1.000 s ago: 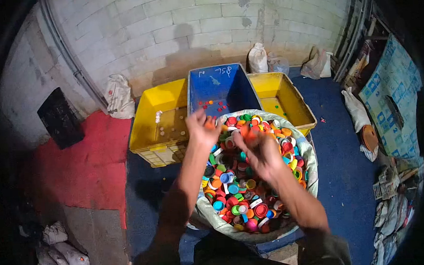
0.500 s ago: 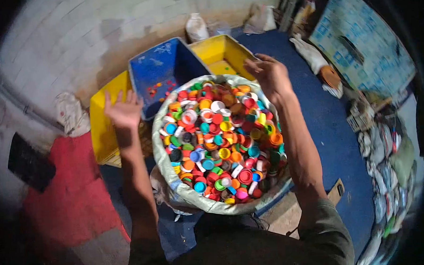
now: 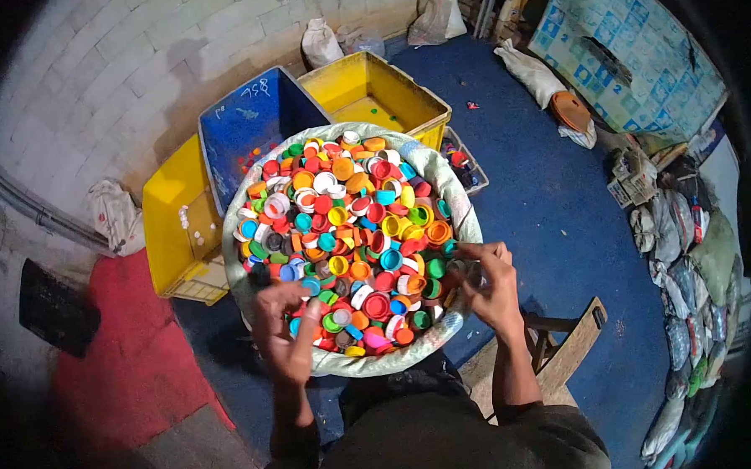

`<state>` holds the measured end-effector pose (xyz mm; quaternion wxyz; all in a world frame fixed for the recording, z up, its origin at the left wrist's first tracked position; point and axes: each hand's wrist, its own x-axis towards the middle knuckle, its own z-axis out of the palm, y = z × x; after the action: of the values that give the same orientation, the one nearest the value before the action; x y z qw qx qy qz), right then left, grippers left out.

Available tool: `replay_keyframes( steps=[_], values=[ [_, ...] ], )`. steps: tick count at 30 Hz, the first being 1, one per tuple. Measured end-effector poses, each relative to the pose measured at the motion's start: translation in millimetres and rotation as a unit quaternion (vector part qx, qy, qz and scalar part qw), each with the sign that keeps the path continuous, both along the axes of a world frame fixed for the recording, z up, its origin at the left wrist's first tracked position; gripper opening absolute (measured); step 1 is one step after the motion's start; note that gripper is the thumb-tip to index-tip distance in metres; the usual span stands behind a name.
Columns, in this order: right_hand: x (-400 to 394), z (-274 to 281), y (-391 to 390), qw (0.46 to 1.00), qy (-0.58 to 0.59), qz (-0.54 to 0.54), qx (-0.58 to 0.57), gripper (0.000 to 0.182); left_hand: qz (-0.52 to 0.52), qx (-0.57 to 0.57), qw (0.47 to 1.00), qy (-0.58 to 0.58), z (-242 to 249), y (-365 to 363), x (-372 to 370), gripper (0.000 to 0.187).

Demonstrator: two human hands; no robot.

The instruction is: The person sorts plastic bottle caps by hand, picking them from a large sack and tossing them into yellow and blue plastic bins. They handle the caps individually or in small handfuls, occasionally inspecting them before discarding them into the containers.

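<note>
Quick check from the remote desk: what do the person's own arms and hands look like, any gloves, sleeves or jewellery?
Both hands are bare: no gloves on the left hand or the right hand. The forearms are uncovered too, with no long sleeves, and no watch or bracelet shows at either wrist. Rings are too small to tell. A dark olive-grey short-sleeved shirt covers the shoulders and upper arms.

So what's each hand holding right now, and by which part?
It cannot be told for sure. The left hand rests on the bottle caps at the sack's near edge; the right hand reaches the sack rim, fingers curled, nothing clearly held.
</note>
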<state>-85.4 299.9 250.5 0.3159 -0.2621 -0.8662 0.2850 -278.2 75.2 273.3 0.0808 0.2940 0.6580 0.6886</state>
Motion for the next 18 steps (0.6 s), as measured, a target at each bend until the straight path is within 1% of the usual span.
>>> replay_keyframes(
  steps=[1,3,4,5,6,7,8,9,11,14,16,17,18],
  values=[
    [1,3,4,0.999,-0.027,0.021,0.007,0.048,-0.001,-0.043,0.997,0.067,-5,2,13,0.021],
    [0,9,14,0.994,-0.071,0.081,0.019,0.051,0.015,-0.068,0.998,0.007,-2,15,48,0.024],
    [-1,13,20,0.989,-0.087,0.118,0.023,0.053,0.028,-0.088,0.995,0.034,-8,21,60,0.029],
    [-3,17,27,0.982,-0.103,0.156,0.029,0.054,0.046,-0.124,0.991,0.018,-13,28,74,0.032],
    [-5,15,33,0.977,-0.093,0.186,0.054,0.058,0.051,-0.119,0.991,0.029,-15,37,83,0.033],
    [-7,13,40,0.966,-0.109,0.221,0.075,0.061,0.054,-0.117,0.991,0.038,-16,46,94,0.034],
    [-10,16,43,0.960,-0.110,0.244,0.086,0.061,0.079,-0.148,0.986,0.009,-14,56,108,0.037],
    [-12,18,46,0.953,-0.110,0.267,0.096,0.061,0.091,-0.175,0.979,0.059,-22,62,115,0.038],
    [-15,15,53,0.946,-0.102,0.291,0.102,0.061,0.101,-0.164,0.980,0.044,-33,73,127,0.037],
    [-16,8,58,0.938,-0.088,0.323,0.085,0.060,0.120,-0.216,0.954,0.169,-32,87,136,0.036],
    [-16,8,60,0.936,-0.084,0.333,0.078,0.060,0.159,-0.200,0.964,0.080,-29,100,147,0.036],
    [-14,7,61,0.943,-0.039,0.324,0.065,0.059,0.175,-0.188,0.966,0.037,-28,104,151,0.035],
    [-13,5,63,0.949,0.008,0.312,0.051,0.059,0.174,-0.215,0.956,0.101,-36,104,147,0.037]
  ],
)
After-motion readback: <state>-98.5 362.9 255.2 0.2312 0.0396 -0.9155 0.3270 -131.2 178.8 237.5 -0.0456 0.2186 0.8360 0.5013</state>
